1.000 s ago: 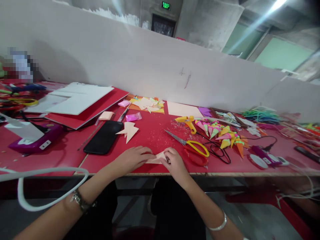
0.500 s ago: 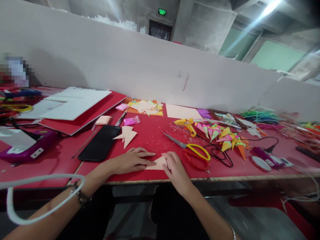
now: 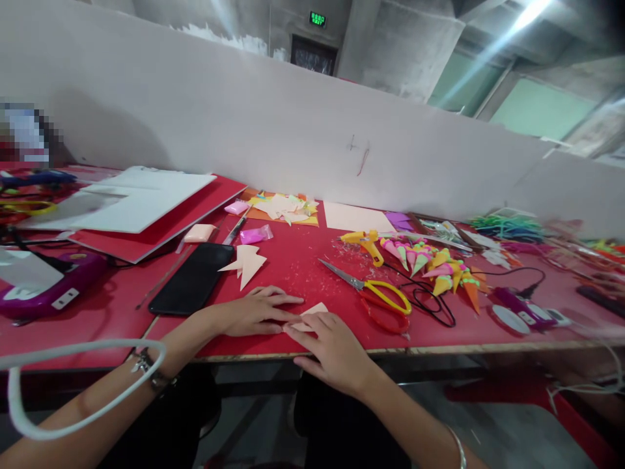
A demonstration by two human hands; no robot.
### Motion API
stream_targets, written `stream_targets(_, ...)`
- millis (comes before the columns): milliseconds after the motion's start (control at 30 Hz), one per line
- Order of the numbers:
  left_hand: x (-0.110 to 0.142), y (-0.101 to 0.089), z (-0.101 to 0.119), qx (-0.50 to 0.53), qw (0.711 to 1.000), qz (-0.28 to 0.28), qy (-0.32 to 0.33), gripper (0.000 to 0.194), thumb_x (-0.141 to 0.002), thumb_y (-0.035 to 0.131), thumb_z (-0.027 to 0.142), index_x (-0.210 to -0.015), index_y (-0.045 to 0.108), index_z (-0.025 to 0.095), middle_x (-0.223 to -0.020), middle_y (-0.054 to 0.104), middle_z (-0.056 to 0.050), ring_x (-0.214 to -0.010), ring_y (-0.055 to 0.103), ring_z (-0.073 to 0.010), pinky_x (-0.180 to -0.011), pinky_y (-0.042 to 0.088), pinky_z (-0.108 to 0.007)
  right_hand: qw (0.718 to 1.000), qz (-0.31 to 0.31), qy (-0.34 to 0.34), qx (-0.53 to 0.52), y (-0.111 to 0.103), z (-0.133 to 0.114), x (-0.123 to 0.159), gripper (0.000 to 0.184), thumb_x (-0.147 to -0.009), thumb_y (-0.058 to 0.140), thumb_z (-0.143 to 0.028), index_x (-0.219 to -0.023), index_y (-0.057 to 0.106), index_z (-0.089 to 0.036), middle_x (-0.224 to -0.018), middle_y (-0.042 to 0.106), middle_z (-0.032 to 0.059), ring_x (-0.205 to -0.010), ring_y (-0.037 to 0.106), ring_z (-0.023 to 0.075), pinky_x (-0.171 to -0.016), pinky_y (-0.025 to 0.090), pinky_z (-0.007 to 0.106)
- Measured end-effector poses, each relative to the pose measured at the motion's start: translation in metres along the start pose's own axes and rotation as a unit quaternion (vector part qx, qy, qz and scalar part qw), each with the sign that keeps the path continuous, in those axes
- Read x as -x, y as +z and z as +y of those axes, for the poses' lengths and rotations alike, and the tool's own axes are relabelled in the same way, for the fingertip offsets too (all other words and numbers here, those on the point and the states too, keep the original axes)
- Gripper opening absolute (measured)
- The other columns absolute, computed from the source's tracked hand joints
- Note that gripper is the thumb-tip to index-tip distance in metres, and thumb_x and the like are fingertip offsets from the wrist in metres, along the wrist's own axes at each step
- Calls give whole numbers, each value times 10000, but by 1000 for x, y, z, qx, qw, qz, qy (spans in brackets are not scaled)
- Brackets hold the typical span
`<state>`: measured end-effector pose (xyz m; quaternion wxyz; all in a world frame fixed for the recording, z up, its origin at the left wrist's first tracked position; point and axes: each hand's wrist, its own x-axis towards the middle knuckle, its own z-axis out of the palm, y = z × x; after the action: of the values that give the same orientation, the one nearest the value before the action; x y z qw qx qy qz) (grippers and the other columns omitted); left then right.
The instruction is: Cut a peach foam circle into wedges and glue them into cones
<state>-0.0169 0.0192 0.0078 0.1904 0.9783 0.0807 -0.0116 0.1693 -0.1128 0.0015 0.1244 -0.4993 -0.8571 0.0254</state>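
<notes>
A small pale peach paper piece (image 3: 316, 309) lies on the red tabletop near its front edge, partly hidden under my fingers. My left hand (image 3: 258, 312) rests flat at the paper's left side, fingers stretched out. Across the paper's lower part lies my right hand (image 3: 327, 345), its fingers extended and slightly apart, tips close to the left hand's fingers. Beyond the left hand are several cut peach paper pieces (image 3: 250, 266), pointed and overlapping. Scissors (image 3: 374, 293) with yellow and red handles lie with blades spread, to the right of my hands.
A black phone (image 3: 191, 280) lies left. A yellow glue gun (image 3: 364, 241), its black cord and several colourful paper cones (image 3: 439, 267) are at right. White boards (image 3: 161, 195) lean back left, purple power strips (image 3: 525, 307) sit at both sides. A grey partition (image 3: 293, 130) stands behind.
My right hand has slid left and toward me across the paper, from its right side to near the left fingertips. The left hand stays almost in place.
</notes>
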Motion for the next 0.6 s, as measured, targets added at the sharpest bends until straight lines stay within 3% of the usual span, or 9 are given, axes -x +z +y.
stream_targets(200,0,1,-2,21,1000,16,13,417,-848,419,311,-1240,361,440,-1385,312,44,-1199,322,-207,-983,233,-388,1000,24,15,2,-8,9,14,396,-802,476,-430,-1141,527,-232,-1046,579,66,-1001,471,212,-955,268,438)
stream_targets(400,0,1,-2,57,997,42,11,386,-834,450,312,-1197,424,439,-1357,363,48,-1179,361,-187,-979,254,-351,996,51,63,-26,-12,22,35,336,-802,491,-390,-1074,591,-220,-1043,593,74,-952,511,195,-846,391,351)
stream_targets(600,0,-4,1,63,998,18,0,377,-844,430,299,-1197,428,430,-1363,351,44,-1198,346,-199,-993,232,-382,994,40,102,-29,-17,30,51,296,-814,479,-330,-1066,599,-230,-1116,579,47,-1023,499,185,-896,378,339)
